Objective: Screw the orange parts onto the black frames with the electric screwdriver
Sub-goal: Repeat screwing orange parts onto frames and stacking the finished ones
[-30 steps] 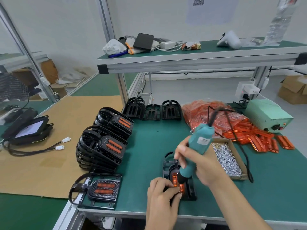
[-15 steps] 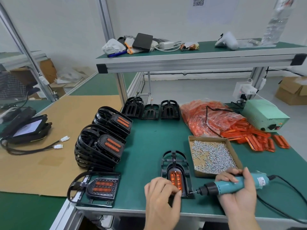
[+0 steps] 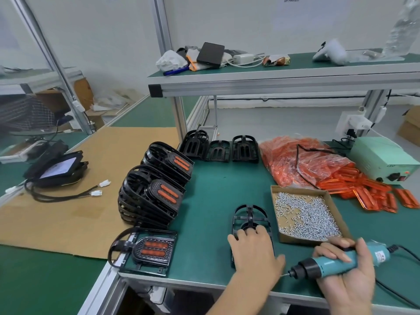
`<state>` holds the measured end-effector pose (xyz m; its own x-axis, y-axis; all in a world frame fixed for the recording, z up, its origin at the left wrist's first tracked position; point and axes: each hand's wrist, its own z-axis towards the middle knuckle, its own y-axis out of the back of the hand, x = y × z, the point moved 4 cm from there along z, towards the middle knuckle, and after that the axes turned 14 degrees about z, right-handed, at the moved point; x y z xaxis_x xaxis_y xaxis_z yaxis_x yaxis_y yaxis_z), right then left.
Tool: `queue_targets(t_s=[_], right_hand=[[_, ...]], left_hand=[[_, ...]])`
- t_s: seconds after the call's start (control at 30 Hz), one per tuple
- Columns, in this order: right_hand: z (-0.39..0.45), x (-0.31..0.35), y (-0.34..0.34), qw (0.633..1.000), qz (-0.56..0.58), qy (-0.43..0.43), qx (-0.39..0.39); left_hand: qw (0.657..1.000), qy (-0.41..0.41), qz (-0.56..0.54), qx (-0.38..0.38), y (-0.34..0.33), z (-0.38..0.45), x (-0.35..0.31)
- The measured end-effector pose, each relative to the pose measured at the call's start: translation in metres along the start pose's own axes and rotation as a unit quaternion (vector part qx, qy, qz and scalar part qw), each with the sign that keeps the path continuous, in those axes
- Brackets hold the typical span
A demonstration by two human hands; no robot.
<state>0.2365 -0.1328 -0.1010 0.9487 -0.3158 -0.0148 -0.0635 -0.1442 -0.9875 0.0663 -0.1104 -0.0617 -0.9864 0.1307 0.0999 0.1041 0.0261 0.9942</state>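
Observation:
A black frame (image 3: 249,215) lies on the green bench near its front edge. My left hand (image 3: 254,253) lies over its near half, fingers curled on the crossbar and thumb at the right side; the orange part in it is hidden under the hand. My right hand (image 3: 345,276) grips the teal electric screwdriver (image 3: 329,267), held low and nearly level to the right of the frame. Its bit points left, toward my left thumb, without touching the frame.
A cardboard tray of screws (image 3: 304,214) sits just behind my right hand. Loose orange parts (image 3: 368,192) and a bag of them lie back right, beside a green power unit (image 3: 381,160). Stacked finished frames (image 3: 154,194) stand left; bare frames (image 3: 220,148) stand at the back.
The right hand lifted the screwdriver off the frame and swung it down to the right, lying level. The left hand slid forward over the frame and now covers the orange part.

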Motion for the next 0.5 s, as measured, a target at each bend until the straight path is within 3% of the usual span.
queue_targets(t_s=[0.1, 0.17, 0.3, 0.4, 0.5], right_hand=[[-0.002, -0.001, -0.004, 1.0, -0.003, -0.004, 0.021], [-0.001, 0.0, -0.003, 1.0, -0.005, 0.002, 0.017], [0.001, -0.003, -0.001, 1.0, -0.007, 0.002, -0.001], [0.0, -0.006, -0.003, 1.0, -0.019, 0.006, -0.004], [0.001, -0.008, -0.003, 1.0, -0.025, 0.002, -0.005]], left_hand=[[0.999, 0.006, -0.036, 0.012, 0.01, -0.001, 0.01], [0.992, 0.024, -0.125, 0.023, 0.021, -0.003, 0.024], [0.932, 0.092, -0.347, 0.045, 0.036, -0.012, 0.066], [0.896, 0.136, -0.421, 0.027, 0.037, -0.018, 0.099], [0.881, 0.163, -0.444, -0.002, 0.032, -0.019, 0.131]])
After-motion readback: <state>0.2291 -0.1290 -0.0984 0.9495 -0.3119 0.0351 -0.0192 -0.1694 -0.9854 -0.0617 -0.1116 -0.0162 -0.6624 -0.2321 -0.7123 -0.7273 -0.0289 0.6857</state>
